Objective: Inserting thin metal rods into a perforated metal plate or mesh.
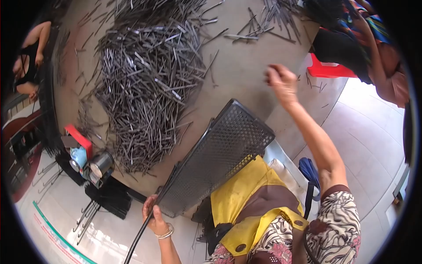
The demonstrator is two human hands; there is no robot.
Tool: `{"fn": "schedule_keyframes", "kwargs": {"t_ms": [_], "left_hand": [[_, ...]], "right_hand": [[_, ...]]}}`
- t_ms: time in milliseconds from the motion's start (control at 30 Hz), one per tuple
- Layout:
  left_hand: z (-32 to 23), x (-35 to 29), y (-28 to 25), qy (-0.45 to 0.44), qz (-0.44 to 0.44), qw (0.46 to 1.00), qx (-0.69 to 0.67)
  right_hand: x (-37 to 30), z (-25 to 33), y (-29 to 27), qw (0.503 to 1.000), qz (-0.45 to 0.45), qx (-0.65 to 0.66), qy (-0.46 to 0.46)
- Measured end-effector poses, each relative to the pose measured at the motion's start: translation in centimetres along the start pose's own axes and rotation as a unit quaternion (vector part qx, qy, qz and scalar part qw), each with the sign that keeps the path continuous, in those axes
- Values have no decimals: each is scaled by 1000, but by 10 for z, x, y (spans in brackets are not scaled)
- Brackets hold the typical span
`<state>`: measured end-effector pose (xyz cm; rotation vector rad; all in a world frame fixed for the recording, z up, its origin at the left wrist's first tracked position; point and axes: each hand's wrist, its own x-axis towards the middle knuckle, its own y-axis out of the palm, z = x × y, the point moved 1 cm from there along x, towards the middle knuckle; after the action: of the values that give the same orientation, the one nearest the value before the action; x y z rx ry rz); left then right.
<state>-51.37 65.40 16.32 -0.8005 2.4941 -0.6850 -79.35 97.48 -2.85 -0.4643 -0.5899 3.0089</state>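
Observation:
My left hand (154, 215) grips the lower edge of a dark perforated metal tray (220, 158) that leans tilted against the table edge and my yellow apron (246, 193). A thin dark rod (140, 237) runs down from that hand. My right hand (281, 81) is raised over the bare tabletop, fingers loosely curled; whether it pinches anything is unclear. A large heap of thin dark metal strips (145, 83) lies on the grey table (246, 66) to the left of my right hand.
More strips (268, 17) lie scattered at the table's far edge. A red box, a blue cup and a metal can (101, 163) sit at the table's left corner. A person sits far right by a red stool (325, 69); another person is at far left (30, 57).

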Motion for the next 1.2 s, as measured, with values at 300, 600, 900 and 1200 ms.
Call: {"fn": "schedule_keyframes", "kwargs": {"t_ms": [300, 600, 900, 1200], "left_hand": [[30, -78, -28, -65, -172, 962, 203], [202, -238, -18, -443, -8, 873, 207], [416, -458, 10, -137, 401, 861, 279], [413, -504, -3, -295, 350, 857, 238]], "right_hand": [[-229, -175, -168, 839, 255, -453, 158], [-294, -158, -160, 665, 430, -598, 128], [-245, -118, -117, 656, 453, -580, 170], [-211, -109, -131, 673, 399, -606, 149]]}}
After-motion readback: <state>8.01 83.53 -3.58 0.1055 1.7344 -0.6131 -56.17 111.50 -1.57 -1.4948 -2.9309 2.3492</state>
